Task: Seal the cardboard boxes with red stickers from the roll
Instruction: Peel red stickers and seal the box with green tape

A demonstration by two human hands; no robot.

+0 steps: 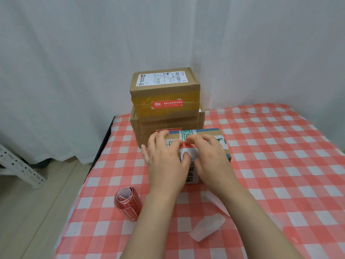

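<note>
The left hand (164, 159) and right hand (210, 159) pinch a red-and-white paper sticker (189, 146). It lies atop a brown cardboard box (226, 153).

Likely a home packing corner, checked tablecloth (270, 165), white curtains (74, 71), stacked parcels (165, 94)

Just 1 view is covering the scene: the head camera is looking forward and steeply down from above the near edge of the checked table (280, 165), hanging close over the forearms (155, 221). It is facing the white curtain (74, 71), with the stacked boxes (165, 90) sitting mid-frame.
</note>
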